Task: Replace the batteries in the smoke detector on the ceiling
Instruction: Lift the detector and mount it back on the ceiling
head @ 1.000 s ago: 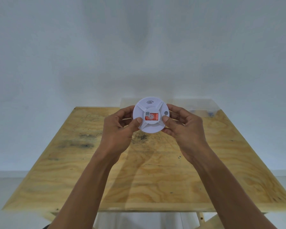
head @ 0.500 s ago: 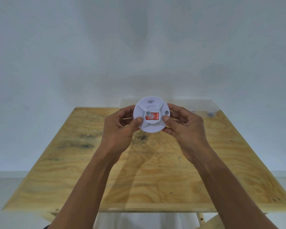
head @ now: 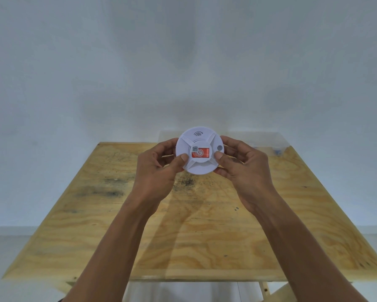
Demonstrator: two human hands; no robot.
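Observation:
A round white smoke detector (head: 199,165) with a red label and a wifi mark on its face is held up above the wooden table (head: 205,225), its face turned toward me. My left hand (head: 159,171) grips its left rim, thumb pressed on the front. My right hand (head: 242,171) grips the right rim, thumb on the front beside the label. The fingers of both hands curl behind the detector. No batteries show.
A clear plastic box (head: 270,140) stands at the table's far right edge against the white wall, with a small blue item inside. The plywood tabletop has dark stains near its middle. A wooden leg (head: 265,289) shows under the near edge.

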